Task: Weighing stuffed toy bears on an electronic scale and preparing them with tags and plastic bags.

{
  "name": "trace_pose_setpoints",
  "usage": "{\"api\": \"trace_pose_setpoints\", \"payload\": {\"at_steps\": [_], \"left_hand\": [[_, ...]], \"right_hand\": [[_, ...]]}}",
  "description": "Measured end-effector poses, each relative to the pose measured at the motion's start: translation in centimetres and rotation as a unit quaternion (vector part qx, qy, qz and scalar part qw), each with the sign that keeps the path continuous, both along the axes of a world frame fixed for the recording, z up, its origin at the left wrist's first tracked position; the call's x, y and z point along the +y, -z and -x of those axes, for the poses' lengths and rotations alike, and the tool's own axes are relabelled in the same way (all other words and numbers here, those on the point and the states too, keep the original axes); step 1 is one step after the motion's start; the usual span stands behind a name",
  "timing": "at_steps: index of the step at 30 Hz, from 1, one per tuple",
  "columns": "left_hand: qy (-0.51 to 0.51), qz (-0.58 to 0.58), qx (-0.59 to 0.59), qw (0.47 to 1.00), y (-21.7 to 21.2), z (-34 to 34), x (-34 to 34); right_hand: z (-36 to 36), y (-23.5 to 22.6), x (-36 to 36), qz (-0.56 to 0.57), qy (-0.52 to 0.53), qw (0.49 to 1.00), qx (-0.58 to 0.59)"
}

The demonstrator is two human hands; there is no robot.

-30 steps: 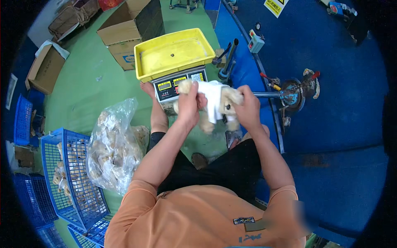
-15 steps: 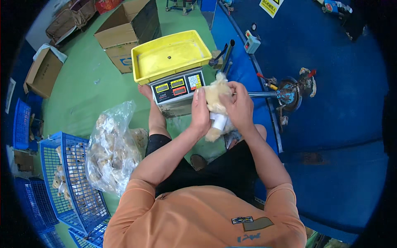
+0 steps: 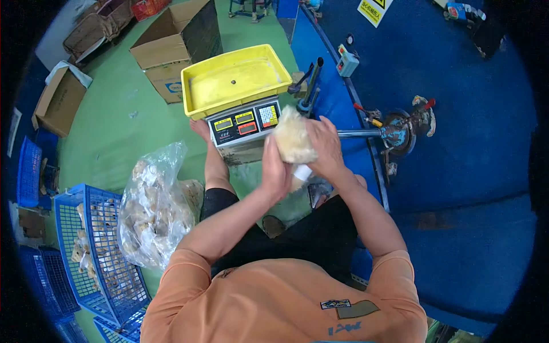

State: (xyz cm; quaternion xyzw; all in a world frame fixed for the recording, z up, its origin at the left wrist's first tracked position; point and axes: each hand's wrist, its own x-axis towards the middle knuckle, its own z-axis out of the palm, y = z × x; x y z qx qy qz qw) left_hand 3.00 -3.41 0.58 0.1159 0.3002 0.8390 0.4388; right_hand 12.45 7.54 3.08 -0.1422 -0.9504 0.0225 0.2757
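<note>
Both hands, left [image 3: 275,170] & right [image 3: 325,150], now press together round the pale wrapped bundle [image 3: 293,139], w/ it tighter than 1 s ago, just near-right of the yellow-tray scale [image 3: 235,86].

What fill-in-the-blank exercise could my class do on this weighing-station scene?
1. Both hands, left hand and right hand, grip one pale beige lumpy bundle, in front of the grey electronic scale with a ____ tray.
2. The clear plastic bag lies on the ____ floor.
3. Beside that bag stands a ____ mesh crate.

Missing: yellow; green; blue
</note>
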Motion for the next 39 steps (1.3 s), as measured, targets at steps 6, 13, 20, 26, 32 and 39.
{"api": "trace_pose_setpoints", "payload": {"at_steps": [6, 13, 20, 26, 32, 39], "left_hand": [[-0.001, 0.140, -0.117, 0.983, -1.8, 1.3, 1.5], [0.001, 0.168, 0.218, 0.961, -0.6, 2.2, 0.7], [0.156, 0.183, 0.137, 0.961, -2.9, 3.3, 0.9], [0.073, 0.180, 0.041, 0.980, -3.2, 1.5, 2.2], [0.035, 0.142, 0.013, 0.989, -2.6, 1.6, 1.6], [0.129, 0.126, -0.070, 0.981, -2.8, 1.8, 1.6]], "right_hand": [[2.0, -1.1, -1.2, 0.063, 0.158, 0.974, -0.150], [0.8, 1.2, 1.2, 0.011, 0.115, 0.993, -0.021], [-0.6, -0.4, 1.1, -0.017, 0.096, 0.995, -0.011], [-0.7, -1.4, 1.0, 0.012, 0.075, 0.997, -0.026], [0.0, 0.3, 1.3, -0.020, 0.076, 0.997, -0.017], [-0.4, -0.9, 0.9, 0.007, 0.047, 0.999, 0.002]]}}
